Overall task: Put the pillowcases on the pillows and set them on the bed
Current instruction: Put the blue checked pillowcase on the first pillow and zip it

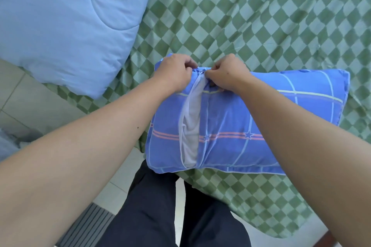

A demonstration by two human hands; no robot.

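Note:
A pillow in a blue plaid pillowcase (pixel 251 122) lies at the near corner of the bed. The case's zipper opening (pixel 190 126) gapes along its left part and shows the white pillow inside. My left hand (pixel 172 74) pinches the case fabric at the far end of the opening. My right hand (pixel 226 74) pinches the fabric right beside it, at the zipper's top end. The two hands almost touch. The zipper pull itself is hidden by my fingers.
The bed is covered by a green checkered sheet (pixel 261 16). A light blue quilt (pixel 66 22) lies folded at the bed's left, overhanging its edge. Pale tiled floor (pixel 30 106) and a dark grate (pixel 88 224) lie at left; my dark trousers (pixel 160 206) stand against the bed corner.

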